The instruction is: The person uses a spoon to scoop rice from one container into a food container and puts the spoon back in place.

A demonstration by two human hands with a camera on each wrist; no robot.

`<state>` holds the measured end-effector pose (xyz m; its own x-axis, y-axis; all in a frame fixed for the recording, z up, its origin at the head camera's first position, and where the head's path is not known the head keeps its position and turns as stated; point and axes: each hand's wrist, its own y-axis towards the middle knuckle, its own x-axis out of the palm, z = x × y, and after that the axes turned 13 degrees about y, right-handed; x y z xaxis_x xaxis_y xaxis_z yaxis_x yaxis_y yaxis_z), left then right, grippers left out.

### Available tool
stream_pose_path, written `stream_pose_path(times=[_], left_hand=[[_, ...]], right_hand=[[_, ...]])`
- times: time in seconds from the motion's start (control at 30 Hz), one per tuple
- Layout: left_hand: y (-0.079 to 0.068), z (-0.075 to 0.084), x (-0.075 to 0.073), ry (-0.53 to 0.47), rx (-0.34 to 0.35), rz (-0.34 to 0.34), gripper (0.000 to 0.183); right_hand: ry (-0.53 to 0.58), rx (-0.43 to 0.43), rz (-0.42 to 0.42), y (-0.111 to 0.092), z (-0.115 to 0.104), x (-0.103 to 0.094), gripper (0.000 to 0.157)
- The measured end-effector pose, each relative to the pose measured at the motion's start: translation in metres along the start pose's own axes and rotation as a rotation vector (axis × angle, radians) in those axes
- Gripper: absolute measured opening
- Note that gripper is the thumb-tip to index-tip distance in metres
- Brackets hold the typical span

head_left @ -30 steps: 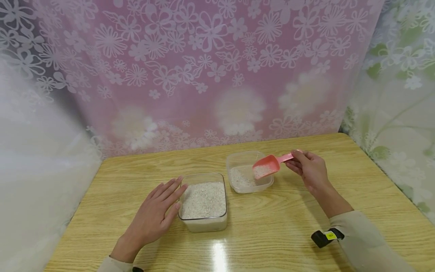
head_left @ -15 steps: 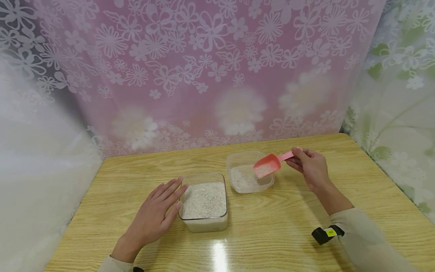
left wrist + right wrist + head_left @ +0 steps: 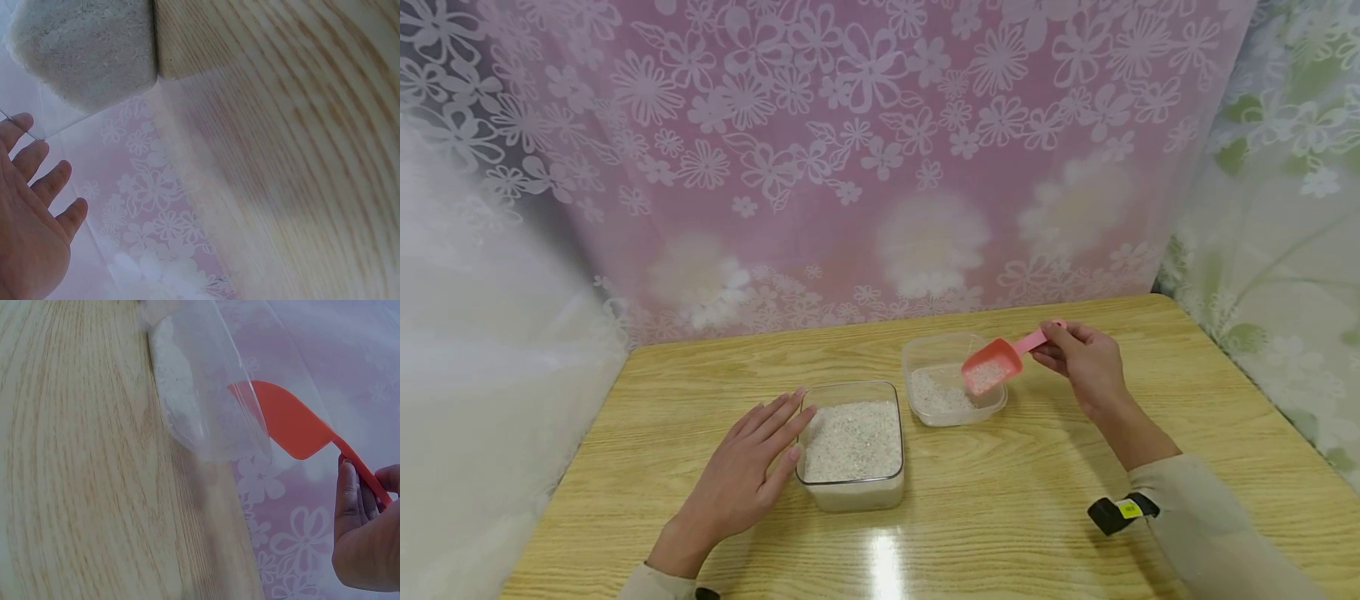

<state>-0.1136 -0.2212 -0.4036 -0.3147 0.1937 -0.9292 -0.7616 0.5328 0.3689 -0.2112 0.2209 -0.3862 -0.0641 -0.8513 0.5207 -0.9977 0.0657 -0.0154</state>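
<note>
So the scoop [image 3: 992,367] is up over the right side of the clear tub [image 3: 936,346], bowl slanting down to the left, with a small heap of rice-looking grains [image 3: 988,377] in it. From the right wrist the tip seems to dip just inside the rim, but with see-through plastic I can't really say how deep, or whether it touches anything. That angle only gets the scoop's underside, so its load is hidden there.

The right hand [image 3: 1086,367] pinches the handle between thumb and fingers, covering most of the handle's far end. In its own wrist view the hand gets chopped by the right edge.

The tub has a shallow layer of the same stuff, far below the rim; the scoop blocks part of it. Just left of it and nearer the person is the square box [image 3: 859,497], way fuller, though some clear wall shows above the grains.

The left hand [image 3: 741,475] lies against the box's left side, fingers straight and slightly spread, tips at the rim, gripping nothing. The left wrist view cuts off both box and hand.

Both containers sit on the wood-grain table [image 3: 1000,500]. A flowery pink sheet [image 3: 820,208] hangs behind, its big pale blooms pretty blurry.
</note>
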Motion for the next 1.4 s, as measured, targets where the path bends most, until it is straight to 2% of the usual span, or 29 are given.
stream_pose_path(times=[0.5, 0.77, 1.03, 1.23, 1.4], left_hand=[[0.0, 0.0, 0.0, 0.001, -0.003, -0.01, 0.049], [0.0, 0.001, -0.001, 0.003, -0.004, -0.011, 0.049], [0.0, 0.001, 0.0, 0.003, -0.008, -0.016, 0.049], [0.001, 0.0, 0.001, 0.005, -0.003, -0.01, 0.049], [0.0, 0.0, 0.001, 0.005, -0.003, -0.016, 0.05]], right_hand=[[-0.171, -0.074, -0.06, 0.0, 0.001, 0.008, 0.045], [-0.23, -0.065, -0.064, 0.0, 0.0, 0.011, 0.032], [-0.274, -0.094, -0.105, -0.001, 0.0, 0.012, 0.036], [-0.242, -0.149, -0.071, -0.007, -0.001, 0.012, 0.039], [-0.108, -0.153, -0.003, -0.01, 0.0, 0.008, 0.033]])
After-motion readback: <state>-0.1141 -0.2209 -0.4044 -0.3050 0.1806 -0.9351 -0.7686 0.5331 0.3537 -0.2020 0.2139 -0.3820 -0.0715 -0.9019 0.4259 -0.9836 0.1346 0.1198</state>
